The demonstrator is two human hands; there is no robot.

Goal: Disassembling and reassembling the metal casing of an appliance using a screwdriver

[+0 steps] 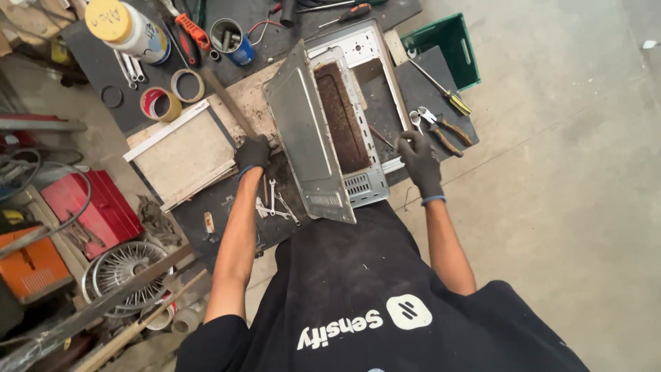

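Both gloved: left hand (253, 153) clenched on hammer handle (227, 103), right hand (418, 157) closing round pliers (441, 128); panel (308, 134) already levered off rusty casing (358, 117), stripping unfinished.

A: Item: dark workbench (89, 48). Surface contents?

B: Centre: open grey metal casing (344, 138), rust-brown inside. Left: pale flat board (186, 155); tape rolls (172, 93) beyond it. Far left: yellow-capped bottle (131, 27), blue tin (231, 38).

A: Right side?

B: Yellow-handled screwdriver (444, 89), pliers (441, 127). Near edge: small spanners (279, 203).

A: Floor?

B: Green crate (447, 48) at far right; red toolbox (93, 207) left.
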